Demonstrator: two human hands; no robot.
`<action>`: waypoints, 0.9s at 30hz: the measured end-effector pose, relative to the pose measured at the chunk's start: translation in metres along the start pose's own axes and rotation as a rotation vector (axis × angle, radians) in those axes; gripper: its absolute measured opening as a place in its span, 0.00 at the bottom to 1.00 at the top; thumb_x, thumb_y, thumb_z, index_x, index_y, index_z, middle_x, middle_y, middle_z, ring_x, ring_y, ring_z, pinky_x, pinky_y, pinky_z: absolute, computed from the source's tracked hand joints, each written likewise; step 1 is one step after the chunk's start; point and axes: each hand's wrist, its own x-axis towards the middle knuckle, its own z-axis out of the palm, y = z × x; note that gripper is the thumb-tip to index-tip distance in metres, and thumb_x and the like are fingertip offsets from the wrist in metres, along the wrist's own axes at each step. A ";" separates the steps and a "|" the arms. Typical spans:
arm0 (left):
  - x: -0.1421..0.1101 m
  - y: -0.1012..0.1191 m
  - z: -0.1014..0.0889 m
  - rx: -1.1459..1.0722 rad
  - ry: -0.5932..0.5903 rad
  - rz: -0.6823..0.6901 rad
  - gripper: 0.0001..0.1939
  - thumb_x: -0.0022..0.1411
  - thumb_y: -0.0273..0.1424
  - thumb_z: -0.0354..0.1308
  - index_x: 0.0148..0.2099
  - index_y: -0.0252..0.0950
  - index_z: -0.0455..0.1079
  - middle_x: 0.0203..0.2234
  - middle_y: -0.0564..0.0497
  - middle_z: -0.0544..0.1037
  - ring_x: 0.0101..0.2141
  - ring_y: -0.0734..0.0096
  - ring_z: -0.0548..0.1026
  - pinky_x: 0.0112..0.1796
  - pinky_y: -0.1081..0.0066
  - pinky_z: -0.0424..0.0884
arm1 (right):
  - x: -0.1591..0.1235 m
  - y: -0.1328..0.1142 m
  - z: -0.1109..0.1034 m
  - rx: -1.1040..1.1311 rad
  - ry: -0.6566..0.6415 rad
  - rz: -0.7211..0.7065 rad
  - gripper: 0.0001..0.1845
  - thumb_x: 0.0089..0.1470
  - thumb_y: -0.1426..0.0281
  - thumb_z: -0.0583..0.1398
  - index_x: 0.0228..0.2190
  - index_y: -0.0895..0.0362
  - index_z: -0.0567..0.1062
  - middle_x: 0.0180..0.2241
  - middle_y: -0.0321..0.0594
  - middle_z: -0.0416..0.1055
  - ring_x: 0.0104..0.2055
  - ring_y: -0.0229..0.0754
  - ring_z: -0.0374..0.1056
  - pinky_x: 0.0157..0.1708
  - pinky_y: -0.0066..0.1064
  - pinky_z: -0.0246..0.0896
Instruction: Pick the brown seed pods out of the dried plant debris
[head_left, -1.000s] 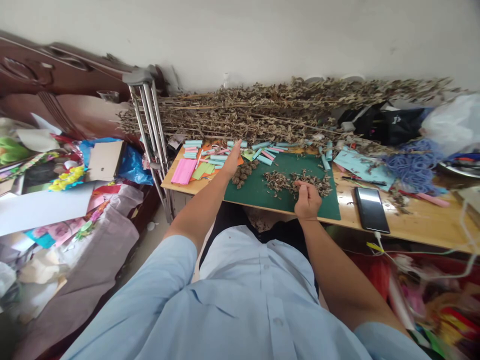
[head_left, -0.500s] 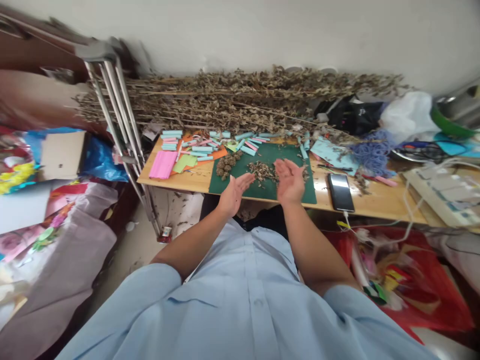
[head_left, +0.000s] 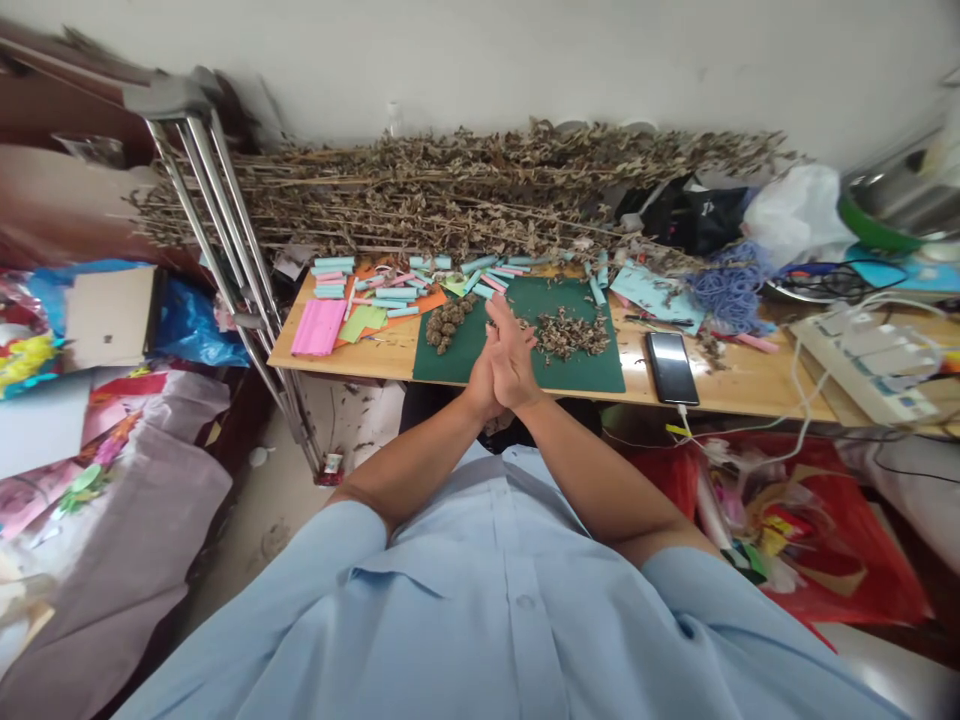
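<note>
Left hand (head_left: pixel 484 380) and right hand (head_left: pixel 514 368): palm to palm; grip indeterminable. Crisp dried leaves (head_left: pixel 574 334), loosely heaped, and rough brown clumps (head_left: pixel 448 322), clustered, on smooth green mat (head_left: pixel 465 366). Crumpled translucent plastic bag (head_left: pixel 795 215), contents unclear.

Light-blue, button-front collarless-looking shirt (head_left: pixel 480 590)

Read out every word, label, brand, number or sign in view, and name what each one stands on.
No text can be read here.
Black shiny bag: a small white mark, too small to read.
Small red object on the floor: a white label, too small and blurred to read.
Black phone with a white cable: nothing readable on its screen.
White power strip: no readable markings.
</note>
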 end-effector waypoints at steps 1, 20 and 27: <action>-0.001 0.000 0.001 0.002 -0.010 0.027 0.27 0.76 0.47 0.37 0.66 0.47 0.67 0.60 0.50 0.73 0.66 0.65 0.66 0.66 0.58 0.62 | 0.001 0.004 -0.002 -0.039 -0.017 -0.060 0.38 0.66 0.43 0.42 0.68 0.48 0.58 0.72 0.41 0.51 0.75 0.51 0.42 0.73 0.53 0.36; 0.018 0.082 -0.044 0.749 0.034 0.430 0.24 0.70 0.51 0.50 0.52 0.42 0.78 0.53 0.47 0.79 0.61 0.57 0.69 0.64 0.60 0.60 | 0.018 0.056 -0.107 -0.354 0.342 0.038 0.25 0.69 0.52 0.48 0.54 0.52 0.74 0.58 0.46 0.72 0.65 0.50 0.64 0.69 0.58 0.47; -0.007 0.037 -0.072 1.484 -0.602 0.309 0.17 0.72 0.39 0.51 0.43 0.37 0.79 0.39 0.46 0.81 0.43 0.64 0.77 0.50 0.65 0.71 | -0.052 0.066 -0.088 -0.426 0.210 0.089 0.18 0.67 0.60 0.53 0.46 0.53 0.79 0.44 0.45 0.81 0.48 0.48 0.76 0.52 0.44 0.71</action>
